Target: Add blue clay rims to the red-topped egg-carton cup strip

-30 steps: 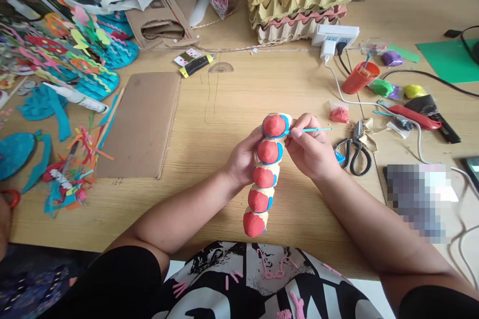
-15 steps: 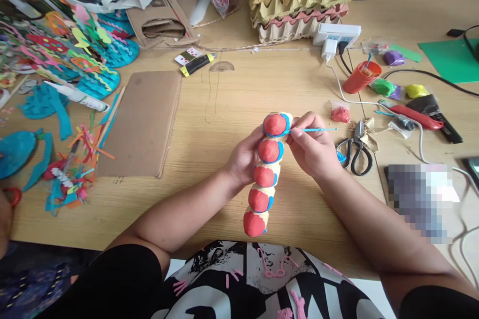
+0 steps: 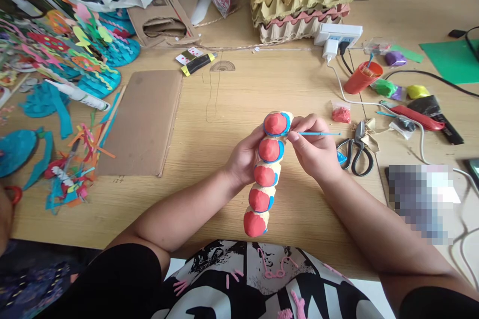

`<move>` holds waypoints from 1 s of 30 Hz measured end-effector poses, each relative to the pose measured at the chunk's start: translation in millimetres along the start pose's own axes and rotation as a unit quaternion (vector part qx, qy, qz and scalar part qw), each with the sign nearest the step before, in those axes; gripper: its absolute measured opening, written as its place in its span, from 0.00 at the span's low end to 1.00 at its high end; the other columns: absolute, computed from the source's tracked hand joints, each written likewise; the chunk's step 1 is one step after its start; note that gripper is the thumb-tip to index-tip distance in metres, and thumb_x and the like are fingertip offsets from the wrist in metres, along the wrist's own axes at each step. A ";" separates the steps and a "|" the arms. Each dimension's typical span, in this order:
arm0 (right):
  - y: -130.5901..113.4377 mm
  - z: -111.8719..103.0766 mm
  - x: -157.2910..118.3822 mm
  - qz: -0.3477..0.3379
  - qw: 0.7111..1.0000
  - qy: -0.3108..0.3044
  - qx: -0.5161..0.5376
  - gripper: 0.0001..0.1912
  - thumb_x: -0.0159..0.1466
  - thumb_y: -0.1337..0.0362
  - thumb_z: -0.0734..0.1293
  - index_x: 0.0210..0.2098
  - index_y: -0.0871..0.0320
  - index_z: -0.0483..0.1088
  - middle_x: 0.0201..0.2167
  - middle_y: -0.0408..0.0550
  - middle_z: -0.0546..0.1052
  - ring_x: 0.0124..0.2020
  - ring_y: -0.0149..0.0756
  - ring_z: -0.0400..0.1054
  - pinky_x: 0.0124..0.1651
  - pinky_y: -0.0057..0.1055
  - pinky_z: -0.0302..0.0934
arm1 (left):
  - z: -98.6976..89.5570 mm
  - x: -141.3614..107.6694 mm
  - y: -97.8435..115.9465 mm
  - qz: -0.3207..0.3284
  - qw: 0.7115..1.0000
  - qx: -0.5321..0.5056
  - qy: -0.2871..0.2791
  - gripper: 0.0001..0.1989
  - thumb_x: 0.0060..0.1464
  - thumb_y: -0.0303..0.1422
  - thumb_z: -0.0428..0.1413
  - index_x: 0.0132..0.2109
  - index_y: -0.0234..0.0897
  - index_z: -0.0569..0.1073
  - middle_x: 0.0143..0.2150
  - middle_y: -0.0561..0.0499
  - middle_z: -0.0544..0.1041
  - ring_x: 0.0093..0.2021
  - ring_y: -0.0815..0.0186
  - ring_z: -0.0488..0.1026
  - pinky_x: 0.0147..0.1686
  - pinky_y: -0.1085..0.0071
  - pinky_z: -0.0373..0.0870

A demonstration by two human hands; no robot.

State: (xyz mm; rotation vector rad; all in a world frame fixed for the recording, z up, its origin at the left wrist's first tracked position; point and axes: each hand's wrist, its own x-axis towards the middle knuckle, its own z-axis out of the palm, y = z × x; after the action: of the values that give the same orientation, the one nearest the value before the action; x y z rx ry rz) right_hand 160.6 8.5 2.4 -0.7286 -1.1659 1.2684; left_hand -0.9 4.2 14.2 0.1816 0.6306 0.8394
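A strip of egg-carton bumps [image 3: 265, 177] runs from the middle of the view down towards my body. Each bump carries a red clay cap, with blue clay along its right side. My left hand [image 3: 245, 157] grips the strip from the left near its far end, fingers partly hidden behind it. Between the thumb and fingers of my right hand [image 3: 313, 145] is a thin blue stick [image 3: 322, 133]. Its tip meets the blue clay edge of the farthest bump; the exact contact is too small to make out.
Scissors [image 3: 357, 152], a red cup [image 3: 362, 78] and clay packets lie right, with a white cable [image 3: 377, 104] across. Egg trays [image 3: 299, 5] are stacked behind. On the left are cardboard [image 3: 138, 124], coloured scraps [image 3: 71, 182] and a glue bottle [image 3: 78, 94]. Part of another person shows at far left.
The blue stick has shifted slightly right and its outer end has dipped a little. My right thumb has lowered slightly. The strip and left hand are nearly still.
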 end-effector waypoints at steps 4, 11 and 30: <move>-0.9 1.2 -2.8 -0.005 0.999 0.022 -0.031 0.12 0.63 0.56 0.78 0.33 0.49 0.71 0.35 0.42 0.78 0.36 0.35 0.70 0.43 0.39 0.67 | 2.3 -0.8 1.4 -0.029 1.000 0.000 -0.005 0.23 0.57 0.58 0.58 0.42 0.43 0.78 0.17 0.52 0.66 0.17 0.62 0.67 0.18 0.67 0.62; -4.0 -2.6 -3.9 -0.042 0.995 0.001 -0.094 0.08 0.64 0.58 0.76 0.33 0.49 0.73 0.38 0.45 0.79 0.43 0.40 0.75 0.50 0.44 0.69 | 5.9 -1.2 0.7 -0.001 0.999 -0.001 0.032 0.23 0.56 0.58 0.57 0.42 0.43 0.79 0.21 0.49 0.71 0.22 0.58 0.72 0.21 0.65 0.67; -15.0 -24.6 8.7 -0.186 0.931 -0.044 -0.310 0.07 0.57 0.62 0.79 0.32 0.47 0.78 0.53 0.48 0.76 0.57 0.51 0.70 0.59 0.54 0.69 | 1.2 -1.3 -4.5 0.165 0.986 0.030 0.022 0.09 0.60 0.38 0.64 0.36 0.39 0.75 0.26 0.54 0.76 0.22 0.70 0.70 0.21 0.74 0.66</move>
State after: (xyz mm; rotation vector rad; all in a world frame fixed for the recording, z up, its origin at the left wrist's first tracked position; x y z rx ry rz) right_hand 187.8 18.1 11.0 -0.8537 -1.7173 0.6097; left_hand 2.0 0.4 14.0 0.3288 0.6770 1.1469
